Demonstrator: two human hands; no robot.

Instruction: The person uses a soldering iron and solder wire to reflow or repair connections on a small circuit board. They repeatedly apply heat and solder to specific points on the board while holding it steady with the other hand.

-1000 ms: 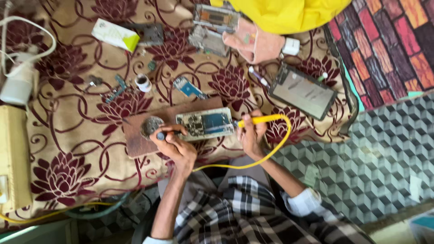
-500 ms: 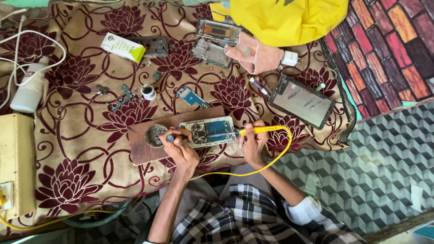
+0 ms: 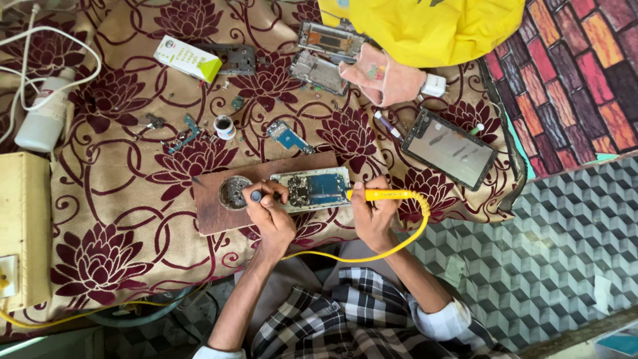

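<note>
Both hands work at picture centre: left hand point(image 3: 269, 216) pinches a small dark tool point(image 3: 256, 195); right hand point(image 3: 372, 216) grips a yellow soldering iron point(image 3: 382, 195). Between them, an opened phone point(image 3: 311, 189) lies on a wooden board point(image 3: 216, 209). At two o'clock, a tablet point(image 3: 450, 147).

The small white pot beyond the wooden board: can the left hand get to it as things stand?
Probably yes. The left hand rests on the wooden board, holding a dark-tipped tool; the small white pot stands just beyond, with only bare cloth between.
</note>
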